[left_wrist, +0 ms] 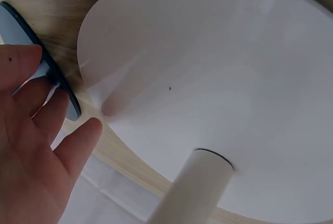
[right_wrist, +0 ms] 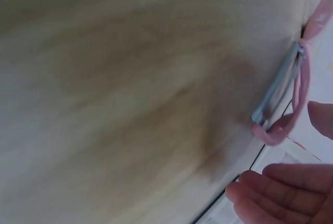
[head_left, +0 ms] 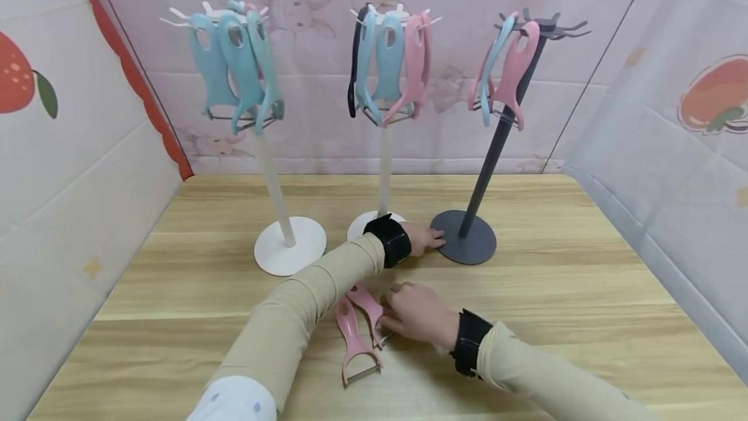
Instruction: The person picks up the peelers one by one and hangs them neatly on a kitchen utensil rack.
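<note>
My left hand reaches to the dark grey stand, its fingertips at the left edge of the round base. In the left wrist view the fingers are spread, and some overlap the base's rim. My right hand is low over the table beside two pink peelers. The right wrist view shows its thumb and fingers apart, with a pink peeler close by. Pink and blue peelers hang from the grey stand's hooks.
A white stand on the left carries several blue and green peelers. The middle white stand holds blue, pink and black peelers; my left forearm crosses in front of its base. Patterned cloth backs the wooden table.
</note>
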The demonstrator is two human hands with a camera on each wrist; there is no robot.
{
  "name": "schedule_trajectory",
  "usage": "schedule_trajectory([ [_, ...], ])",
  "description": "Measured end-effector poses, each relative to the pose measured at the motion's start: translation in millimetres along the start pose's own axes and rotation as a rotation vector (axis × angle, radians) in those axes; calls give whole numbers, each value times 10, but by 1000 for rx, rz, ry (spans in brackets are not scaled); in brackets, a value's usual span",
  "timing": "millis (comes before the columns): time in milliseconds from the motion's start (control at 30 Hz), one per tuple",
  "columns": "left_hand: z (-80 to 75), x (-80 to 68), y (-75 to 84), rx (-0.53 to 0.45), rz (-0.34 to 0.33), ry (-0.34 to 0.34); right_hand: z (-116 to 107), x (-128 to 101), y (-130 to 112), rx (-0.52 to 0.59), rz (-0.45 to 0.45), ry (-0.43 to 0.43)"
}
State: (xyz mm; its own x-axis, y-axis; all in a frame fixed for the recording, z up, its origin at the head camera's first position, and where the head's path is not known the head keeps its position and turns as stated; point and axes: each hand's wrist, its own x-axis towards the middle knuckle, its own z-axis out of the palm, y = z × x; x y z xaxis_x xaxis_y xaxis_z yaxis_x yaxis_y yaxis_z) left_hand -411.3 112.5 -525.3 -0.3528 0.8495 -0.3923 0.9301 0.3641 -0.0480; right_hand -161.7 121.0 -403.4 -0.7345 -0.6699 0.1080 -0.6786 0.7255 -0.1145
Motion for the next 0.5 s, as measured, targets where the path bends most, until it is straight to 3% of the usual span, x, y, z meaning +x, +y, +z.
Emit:
schedule_trajectory([
  [300,74,111,-49,-11,-14,-10,72,106,-108,-30,73,30],
  [500,102,138,-61,-47,-32,-33,18,111,-142,-51,85,-19],
])
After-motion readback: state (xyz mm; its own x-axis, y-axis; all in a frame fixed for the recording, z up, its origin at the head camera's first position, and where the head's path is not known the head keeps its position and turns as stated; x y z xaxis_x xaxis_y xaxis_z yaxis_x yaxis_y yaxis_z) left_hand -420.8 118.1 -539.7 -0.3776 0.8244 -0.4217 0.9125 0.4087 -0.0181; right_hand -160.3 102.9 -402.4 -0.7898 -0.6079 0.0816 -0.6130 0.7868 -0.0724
